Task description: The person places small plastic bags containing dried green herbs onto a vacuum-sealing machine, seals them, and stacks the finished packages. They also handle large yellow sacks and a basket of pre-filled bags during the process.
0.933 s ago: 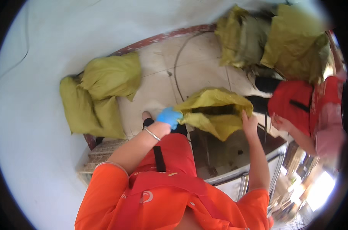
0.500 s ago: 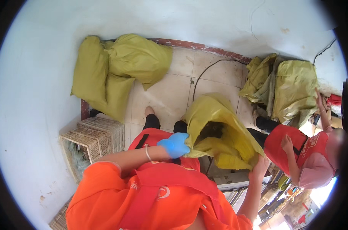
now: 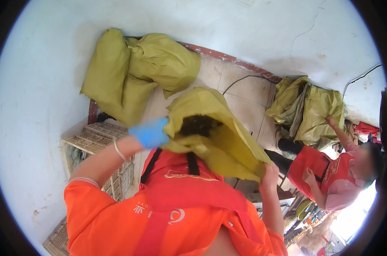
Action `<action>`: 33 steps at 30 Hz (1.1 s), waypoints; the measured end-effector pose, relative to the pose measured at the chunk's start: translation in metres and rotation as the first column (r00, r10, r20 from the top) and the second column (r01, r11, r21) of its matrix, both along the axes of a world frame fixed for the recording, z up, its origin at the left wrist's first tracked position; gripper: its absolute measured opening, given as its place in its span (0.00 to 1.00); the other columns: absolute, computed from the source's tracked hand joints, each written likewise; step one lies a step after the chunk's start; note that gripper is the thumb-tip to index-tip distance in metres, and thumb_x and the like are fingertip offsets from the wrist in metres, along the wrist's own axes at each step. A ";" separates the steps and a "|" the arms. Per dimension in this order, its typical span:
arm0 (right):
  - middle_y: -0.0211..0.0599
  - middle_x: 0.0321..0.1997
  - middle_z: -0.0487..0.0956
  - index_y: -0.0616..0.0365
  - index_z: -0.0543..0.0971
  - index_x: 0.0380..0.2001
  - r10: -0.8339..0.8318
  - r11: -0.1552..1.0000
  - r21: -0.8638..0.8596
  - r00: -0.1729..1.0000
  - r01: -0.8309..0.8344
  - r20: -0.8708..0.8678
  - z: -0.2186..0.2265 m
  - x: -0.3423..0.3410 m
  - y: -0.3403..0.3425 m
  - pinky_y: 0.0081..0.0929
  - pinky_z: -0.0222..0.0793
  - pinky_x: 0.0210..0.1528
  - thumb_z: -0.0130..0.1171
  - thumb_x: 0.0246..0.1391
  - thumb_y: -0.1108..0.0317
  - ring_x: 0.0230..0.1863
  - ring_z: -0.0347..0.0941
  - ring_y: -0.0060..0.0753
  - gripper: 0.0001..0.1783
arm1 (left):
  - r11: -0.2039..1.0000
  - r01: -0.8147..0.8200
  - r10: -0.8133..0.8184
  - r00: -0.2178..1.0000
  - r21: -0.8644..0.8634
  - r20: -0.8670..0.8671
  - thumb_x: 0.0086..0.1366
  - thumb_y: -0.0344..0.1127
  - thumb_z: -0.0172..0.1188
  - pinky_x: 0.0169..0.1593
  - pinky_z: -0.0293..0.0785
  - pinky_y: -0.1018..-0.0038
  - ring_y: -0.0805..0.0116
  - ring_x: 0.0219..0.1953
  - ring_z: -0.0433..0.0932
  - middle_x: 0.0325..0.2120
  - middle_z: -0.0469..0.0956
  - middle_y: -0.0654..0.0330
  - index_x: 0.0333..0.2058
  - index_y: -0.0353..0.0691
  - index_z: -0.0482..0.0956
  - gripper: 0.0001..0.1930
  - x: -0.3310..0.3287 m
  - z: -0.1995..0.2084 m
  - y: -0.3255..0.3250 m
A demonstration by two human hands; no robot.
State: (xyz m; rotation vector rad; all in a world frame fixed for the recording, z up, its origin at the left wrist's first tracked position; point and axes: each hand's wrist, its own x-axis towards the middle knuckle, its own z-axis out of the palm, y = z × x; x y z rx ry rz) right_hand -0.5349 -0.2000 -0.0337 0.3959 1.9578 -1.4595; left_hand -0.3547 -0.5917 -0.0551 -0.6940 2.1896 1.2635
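Note:
A yellow-green woven sack (image 3: 238,145) hangs open in front of my red apron, its mouth stretched wide between my two hands. Dark loose material (image 3: 200,125) shows inside it; what it is I cannot make out. My left hand (image 3: 151,133), in a blue glove and a little blurred, is closed on the left side of the rim. Bare, my right hand (image 3: 269,175) grips the rim's right corner. The sack's lower part is hidden behind its own mouth.
Stuffed yellow-green sacks (image 3: 106,68) lean against the wall at far left. Slatted plastic crates (image 3: 95,138) stand below them. At right a co-worker (image 3: 325,170) in a red apron touches another sack (image 3: 323,113). A black cable (image 3: 244,77) crosses the tiled floor.
Both hands have carried the sack's mouth to the left, the left hand farther and upward. The mouth is stretched wider and shows more dark contents. The co-worker's raised hand has moved lower, onto the sack.

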 end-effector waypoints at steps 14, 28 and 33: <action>0.35 0.33 0.81 0.68 0.80 0.39 0.174 0.931 0.335 0.984 -0.148 -0.049 -0.087 0.025 -0.106 0.30 0.70 0.42 0.52 0.62 0.62 0.36 0.74 0.27 0.17 | 0.480 -0.836 0.869 0.494 0.265 -0.015 0.60 0.29 0.58 0.30 0.79 0.68 0.59 0.29 0.81 0.41 0.78 0.52 0.56 0.41 0.65 0.25 0.073 -0.158 -0.057; 0.31 0.30 0.81 0.58 0.77 0.45 -0.050 0.965 0.257 0.999 0.046 0.009 -0.066 -0.088 -0.039 0.21 0.71 0.25 0.56 0.60 0.73 0.24 0.75 0.20 0.10 | 0.714 -0.483 0.445 0.872 0.507 0.203 0.63 0.27 0.54 0.45 0.75 0.73 0.70 0.39 0.78 0.41 0.78 0.57 0.56 0.32 0.72 0.21 0.179 -0.078 -0.139; 0.42 0.52 0.76 0.61 0.73 0.54 0.044 0.907 0.403 0.924 0.123 -0.381 -0.036 -0.058 -0.080 0.25 0.75 0.43 0.61 0.58 0.71 0.43 0.78 0.33 0.21 | 0.975 -0.157 0.190 0.957 0.159 -0.220 0.59 0.32 0.65 0.63 0.64 0.66 0.59 0.61 0.68 0.57 0.70 0.51 0.63 0.34 0.63 0.34 0.165 -0.059 -0.130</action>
